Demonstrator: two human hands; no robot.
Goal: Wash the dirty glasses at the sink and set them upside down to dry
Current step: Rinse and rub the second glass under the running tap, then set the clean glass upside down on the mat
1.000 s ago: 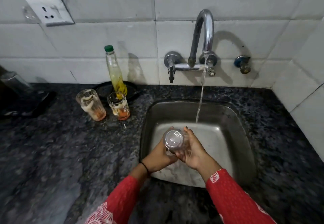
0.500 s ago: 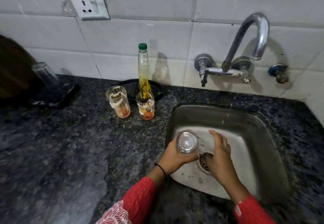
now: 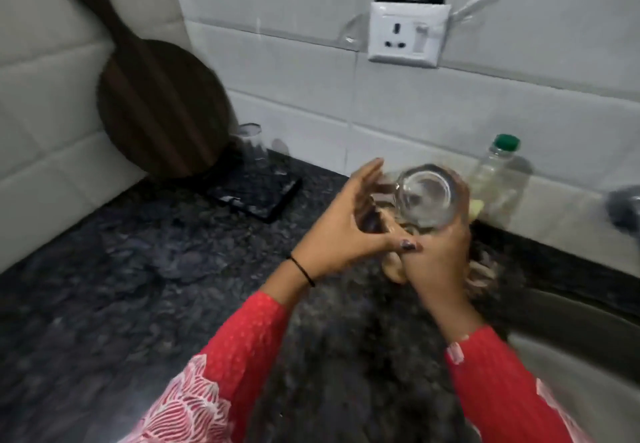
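A: Status check. Where is the glass [image 3: 424, 196]?

B: In the air over the counter [image 3: 145, 269], left of the sink [image 3: 568, 331]. The right hand [image 3: 438, 262] is wrapped round its wall from below and behind. We look at one round end of it — I cannot tell whether that is mouth or base. It looks clear, no residue visible.

A: Left hand [image 3: 341, 231]?

B: Fingers spread, thumb touching the right hand near the glass. Whether any fingertip bears on the glass I cannot tell; motion blur. I would log it as not gripping.

A: Progress?

B: Judgement only: this glass looks washed and is on its way to the drying spot. One glass [image 3: 251, 144] already stands on the dark tray [image 3: 256, 196] at the back of the counter, beside the round board [image 3: 156, 106] leaning on the wall. It looks upside down, but blur leaves that unsure. So one appears done, one in hand.

A: What is left?

B: Invert this one and set it on the tray by the first. Blurred shapes behind the hands may be other glasses — not legible, so I cannot count what is dirty.

A: Other containers?

B: Bottle [image 3: 495, 179] with green cap against the wall, just behind the held glass; pale, yellowish liquid low in it, mostly empty above. The visible sink corner shows nothing in it.
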